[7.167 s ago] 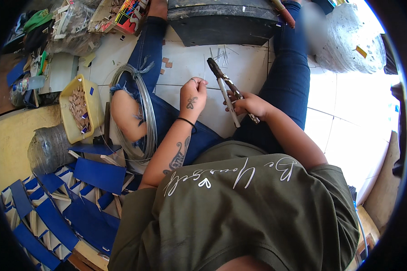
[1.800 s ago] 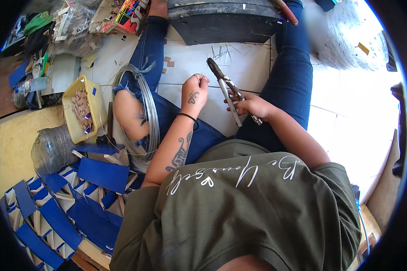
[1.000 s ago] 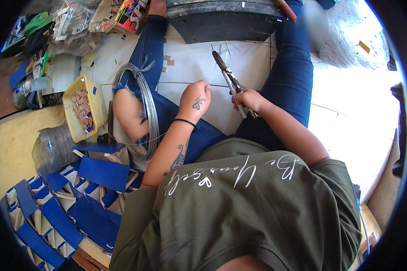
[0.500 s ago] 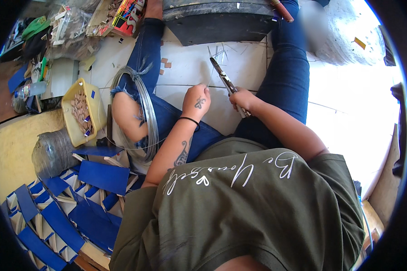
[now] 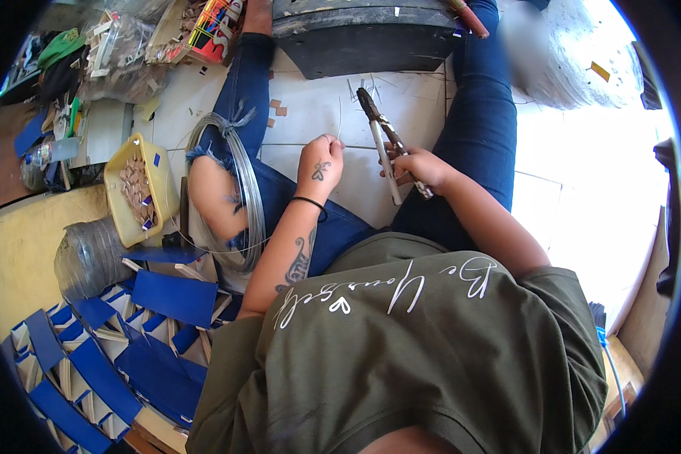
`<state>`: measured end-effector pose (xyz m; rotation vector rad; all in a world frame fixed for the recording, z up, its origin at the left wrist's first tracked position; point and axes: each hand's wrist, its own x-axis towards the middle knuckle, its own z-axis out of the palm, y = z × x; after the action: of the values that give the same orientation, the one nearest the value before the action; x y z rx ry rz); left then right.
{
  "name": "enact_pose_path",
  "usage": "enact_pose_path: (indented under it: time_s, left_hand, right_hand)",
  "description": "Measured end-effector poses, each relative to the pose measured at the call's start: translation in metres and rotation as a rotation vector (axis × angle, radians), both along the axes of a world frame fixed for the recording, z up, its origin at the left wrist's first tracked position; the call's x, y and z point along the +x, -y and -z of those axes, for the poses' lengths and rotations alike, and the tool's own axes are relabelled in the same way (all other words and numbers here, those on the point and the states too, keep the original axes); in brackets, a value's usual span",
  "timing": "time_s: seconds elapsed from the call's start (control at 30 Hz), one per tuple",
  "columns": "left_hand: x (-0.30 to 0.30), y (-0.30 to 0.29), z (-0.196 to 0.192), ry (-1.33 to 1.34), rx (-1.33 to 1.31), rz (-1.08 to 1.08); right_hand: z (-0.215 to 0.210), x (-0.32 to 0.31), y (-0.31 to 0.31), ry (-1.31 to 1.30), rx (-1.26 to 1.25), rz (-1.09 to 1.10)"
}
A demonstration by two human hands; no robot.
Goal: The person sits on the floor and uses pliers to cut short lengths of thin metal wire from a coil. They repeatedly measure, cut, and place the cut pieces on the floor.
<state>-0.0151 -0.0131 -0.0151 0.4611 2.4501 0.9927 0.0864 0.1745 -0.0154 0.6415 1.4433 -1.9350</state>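
A coil of silver-grey metal wire (image 5: 253, 189), bound at its far end, is looped about the person's left knee (image 5: 213, 198). Just to the right of the coil, the left hand (image 5: 319, 166) has its fingers closed in a pinch on a thin, pale length of wire (image 5: 340, 121), whose free end points away from the body. Farther right of the coil, the right hand (image 5: 420, 168) has its fingers curled around long pliers (image 5: 368, 102) with a dark metal head, one white handle and one dark, speckled handle. The handles are spread; whether the jaws are parted is too small to tell. The head and the wire are apart.

The wire's free end looks thin and springy, so a shallow pinch could let it twist or slip under the tool. A wide spread of the handles could loosen the right hand's hold and tip the head off line. Bringing the head too near the pinch would risk nipping a fingertip. A short piece could spring off among the thin metal offcuts (image 5: 374, 89), beyond and right of the coil. A loose strand (image 5: 204, 250) sags on the coil's near side toward the left forearm; it could snag on the blue, flat-faced pieces (image 5: 175, 297) or on the yellow plastic bin (image 5: 168, 193), both left of the coil.
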Motion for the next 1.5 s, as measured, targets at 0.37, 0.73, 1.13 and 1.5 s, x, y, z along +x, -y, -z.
enact_pose_path:
  time_s: [0.37,0.73,1.13,1.5]
  left_hand:
    - [-0.001,-0.015,-0.016,0.059,0.088,-0.048]
    - [0.001,-0.018,-0.014,0.023,0.134,-0.021]
    - [0.014,0.003,-0.047,-0.130,-0.061,0.103]
    - [0.019,-0.001,-0.013,-0.145,-0.079,0.075]
  right_hand:
    - [-0.006,0.008,-0.004,-0.100,-0.089,-0.153]
    - [-0.005,0.007,0.000,-0.075,-0.026,-0.187]
    - [0.000,-0.004,-0.002,-0.006,-0.070,-0.018]
    - [0.021,-0.018,0.005,0.065,0.341,-0.157]
